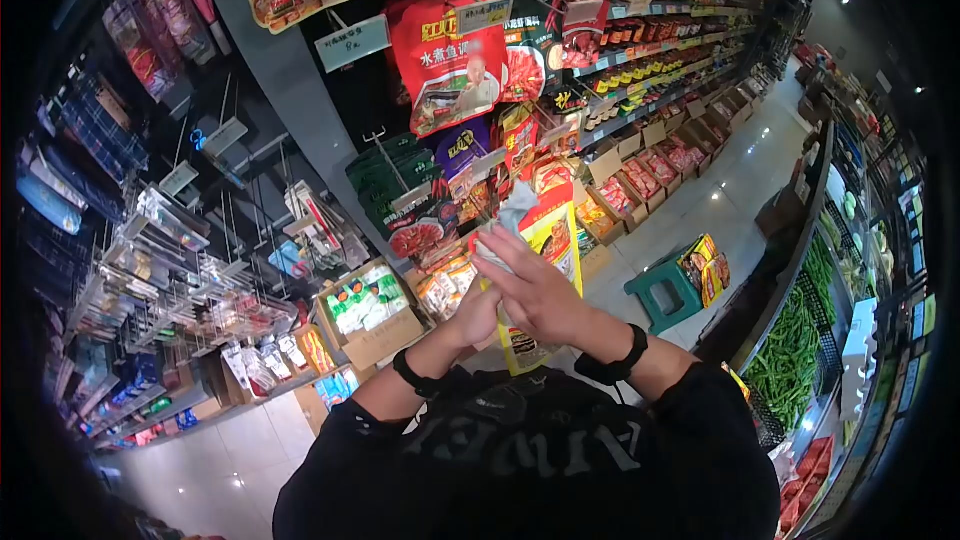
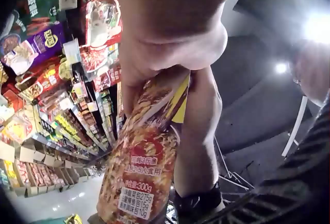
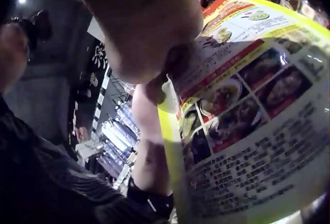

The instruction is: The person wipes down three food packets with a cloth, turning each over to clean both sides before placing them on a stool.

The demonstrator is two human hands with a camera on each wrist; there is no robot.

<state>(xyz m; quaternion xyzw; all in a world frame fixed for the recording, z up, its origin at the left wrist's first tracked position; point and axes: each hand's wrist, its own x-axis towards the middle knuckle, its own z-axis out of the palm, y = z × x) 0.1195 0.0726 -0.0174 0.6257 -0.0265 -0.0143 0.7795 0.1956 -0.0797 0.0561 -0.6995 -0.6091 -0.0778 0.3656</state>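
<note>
Both hands are close together in front of the chest in the head view, at a seasoning packet with yellow edges and a red top. My left hand grips the packet near its edge. Fingers laid over the left hand, my right hand holds a crumpled pale grey cloth that sticks out past the fingertips. The left wrist view has the packet side on, with printed weights, below the left hand. Dish photos and small print cover the packet beside the right hand in the right wrist view.
Ahead hang red seasoning packets on hooks with price tags. A carton of small packs stands on the floor at left. To the right are a green stool with packets on it and a bin of green peppers.
</note>
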